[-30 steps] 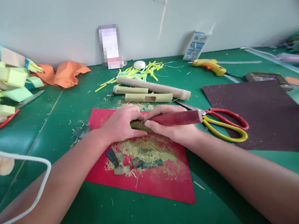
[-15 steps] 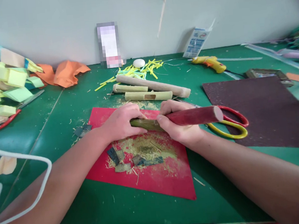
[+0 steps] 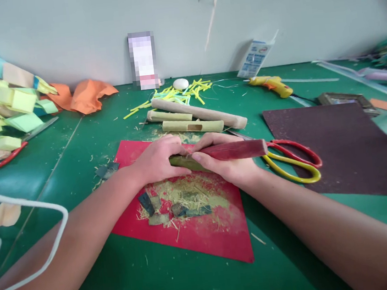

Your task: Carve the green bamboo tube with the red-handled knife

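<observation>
A green bamboo piece (image 3: 198, 164) lies under my hands, above a red sheet (image 3: 229, 240). My left hand (image 3: 162, 155) is closed around its left end. In my right hand (image 3: 228, 164) is a tool with a thick dark-red wooden handle (image 3: 240, 149); its working end is hidden by my fingers, against the bamboo. Pale shavings and dust (image 3: 198, 193) cover the sheet, with grey sandpaper-like scraps (image 3: 159, 218) among them. Just right of my right hand lie scissors (image 3: 309, 174) with one red and one yellow loop.
Beyond my hands lie a peeled bamboo stick (image 3: 200, 112), a notched bamboo piece (image 3: 208, 125) and yellow straws (image 3: 201, 89). A yellow glue gun (image 3: 272, 83) and a dark brown sheet (image 3: 339, 148) are on the right. Folded papers (image 3: 19, 101) pile up left, near a white wire frame (image 3: 56, 205).
My right hand and the red-handled tool have shifted left along the bamboo, closer to my left hand. The handle has tipped so its end face no longer shows as fully. My left hand holds its place.
</observation>
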Demonstrator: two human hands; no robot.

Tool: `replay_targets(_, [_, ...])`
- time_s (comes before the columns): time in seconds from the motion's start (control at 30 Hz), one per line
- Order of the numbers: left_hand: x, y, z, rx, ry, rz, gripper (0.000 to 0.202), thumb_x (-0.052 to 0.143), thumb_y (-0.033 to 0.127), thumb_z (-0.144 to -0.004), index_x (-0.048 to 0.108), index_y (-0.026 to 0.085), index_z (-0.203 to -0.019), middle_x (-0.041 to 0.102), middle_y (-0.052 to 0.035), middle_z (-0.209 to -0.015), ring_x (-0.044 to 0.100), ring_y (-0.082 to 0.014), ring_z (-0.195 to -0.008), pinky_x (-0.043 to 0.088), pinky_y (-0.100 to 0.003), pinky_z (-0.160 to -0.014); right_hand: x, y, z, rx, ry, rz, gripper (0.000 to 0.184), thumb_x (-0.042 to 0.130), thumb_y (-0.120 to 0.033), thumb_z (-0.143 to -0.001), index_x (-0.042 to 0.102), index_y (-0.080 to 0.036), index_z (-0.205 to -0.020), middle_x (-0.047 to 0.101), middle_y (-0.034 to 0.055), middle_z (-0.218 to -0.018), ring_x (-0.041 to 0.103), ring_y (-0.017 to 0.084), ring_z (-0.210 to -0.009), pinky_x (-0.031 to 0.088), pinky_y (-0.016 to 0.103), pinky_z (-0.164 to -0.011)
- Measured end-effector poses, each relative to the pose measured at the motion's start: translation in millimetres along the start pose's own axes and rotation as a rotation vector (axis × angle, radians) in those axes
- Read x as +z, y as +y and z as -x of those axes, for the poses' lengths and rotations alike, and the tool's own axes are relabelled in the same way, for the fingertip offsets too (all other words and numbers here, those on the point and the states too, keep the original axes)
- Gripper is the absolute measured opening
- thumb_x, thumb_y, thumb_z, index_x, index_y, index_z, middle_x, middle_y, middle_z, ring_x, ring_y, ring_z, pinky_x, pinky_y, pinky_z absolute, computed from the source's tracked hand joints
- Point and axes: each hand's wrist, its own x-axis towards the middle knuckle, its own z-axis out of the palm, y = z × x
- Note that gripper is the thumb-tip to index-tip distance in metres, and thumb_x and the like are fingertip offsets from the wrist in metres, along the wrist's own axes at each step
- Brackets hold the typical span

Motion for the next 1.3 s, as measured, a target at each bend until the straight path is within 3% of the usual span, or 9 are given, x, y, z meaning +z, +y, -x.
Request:
replay_targets(0.33, [-0.3, 3, 0, -0.023, 0.000, -0.009, 0.029, 0.074, 0.044, -0.076, 0.062, 0.019, -0.085, 0.055, -0.0009, -0.082, 0.053, -0.0175, -0.081, 0.041, -0.031, -0.073, -1, 3, 0, 0.006, -0.039, -0.018, 0.016, 0.075, -0.035, -0.075, 0.070, -0.020, -0.079, 0.073, 0.0011, -0.077, 0.065, 0.013, -0.065, 0.052, 0.025, -0.061])
replay_targets(0.63, [-0.1, 2, 0, -0.006, 0.005, 0.023, 0.024, 0.072, 0.040, -0.077, 0.067, 0.020, -0.088, 0.057, -0.0010, -0.080, 0.053, -0.0171, -0.081, 0.039, -0.031, -0.071, 0, -4, 0, -0.169, -0.090, 0.161, 0.012, 0.064, -0.023, -0.078, 0.060, -0.020, -0.067, 0.063, -0.0025, -0.066, 0.056, 0.009, -0.058, 0.044, 0.024, -0.057])
replay_targets(0.9, [-2.1, 4, 0, -0.013, -0.009, 0.024, 0.025, 0.073, 0.038, -0.076, 0.070, 0.021, -0.094, 0.059, -0.0017, -0.083, 0.055, -0.0177, -0.083, 0.041, -0.032, -0.074, -5, -7, 3, -0.168, -0.047, 0.230, 0.022, 0.060, -0.027, -0.078, 0.051, -0.020, -0.060, 0.052, -0.0033, -0.057, 0.046, 0.009, -0.050, 0.036, 0.025, -0.050])
replay_targets(1.03, [-2.1, 5, 0, -0.027, -0.011, 0.015, 0.026, 0.074, 0.039, -0.076, 0.070, 0.021, -0.095, 0.058, -0.0016, -0.082, 0.054, -0.0178, -0.083, 0.042, -0.031, -0.074, -5, -2, 7, -0.106, 0.058, 0.170, 0.025, 0.059, -0.028, -0.079, 0.046, -0.022, -0.058, 0.047, -0.0036, -0.055, 0.042, 0.010, -0.049, 0.035, 0.027, -0.049])
replay_targets(1.3, [-1.1, 4, -1, -0.004, 0.003, -0.004, 0.028, 0.074, 0.042, -0.076, 0.068, 0.020, -0.092, 0.058, -0.0017, -0.083, 0.054, -0.0183, -0.083, 0.042, -0.032, -0.075, -3, -1, 6, -0.052, 0.060, 0.032, 0.014, 0.064, -0.029, -0.081, 0.062, -0.021, -0.070, 0.063, -0.0011, -0.065, 0.057, 0.012, -0.058, 0.046, 0.027, -0.056])
